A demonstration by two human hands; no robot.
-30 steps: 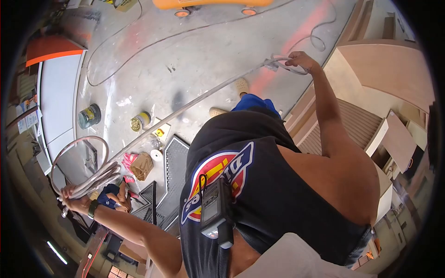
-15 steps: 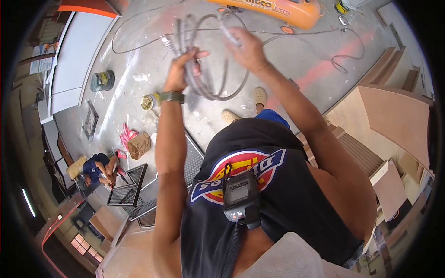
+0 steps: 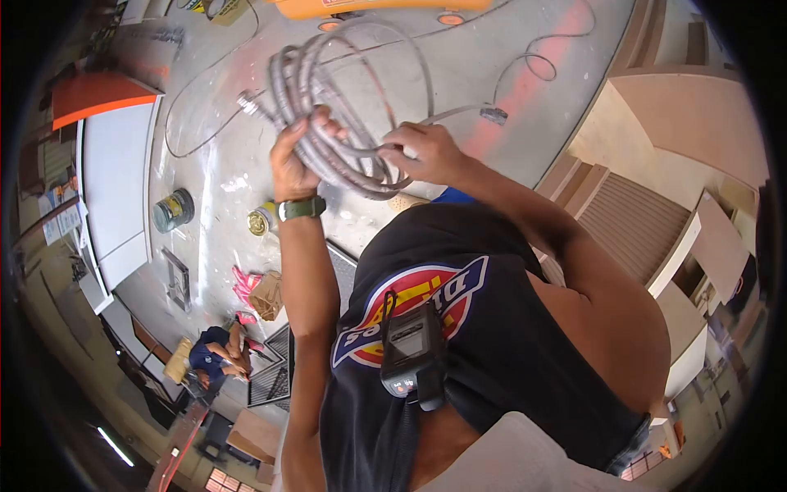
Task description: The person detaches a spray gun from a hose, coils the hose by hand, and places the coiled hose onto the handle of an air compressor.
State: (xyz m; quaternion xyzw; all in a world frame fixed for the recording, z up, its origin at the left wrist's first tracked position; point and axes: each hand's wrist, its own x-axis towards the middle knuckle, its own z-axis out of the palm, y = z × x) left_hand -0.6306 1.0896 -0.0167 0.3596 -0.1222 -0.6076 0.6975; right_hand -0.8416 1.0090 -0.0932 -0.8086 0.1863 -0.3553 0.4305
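Note:
Several loops of a grey, translucent hose [image 3: 328,160] hang in front of me at the upper centre. My left hand [image 3: 305,152], below a green wristband [image 3: 301,208], is wrapped round the bundled loops. A metal fitting [image 3: 248,104] sticks out on the left side of the coil. At the coil's right side my right hand [image 3: 425,153] pinches a strand of the hose. From there the hose runs off to the right, towards a small dark object [image 3: 493,116] on the floor.
An orange tank on wheels [image 3: 377,8] stands at the top. Paint cans [image 3: 173,211] and a paper bag [image 3: 266,297] are on the floor at left. Another person [image 3: 219,354] crouches by black mesh frames [image 3: 270,373]. Wooden panels [image 3: 689,123] stand at right.
My right hand has come down from the top of the coil to its lower right side. More hose loops are bundled at my left hand. The view has turned, shifting the surroundings.

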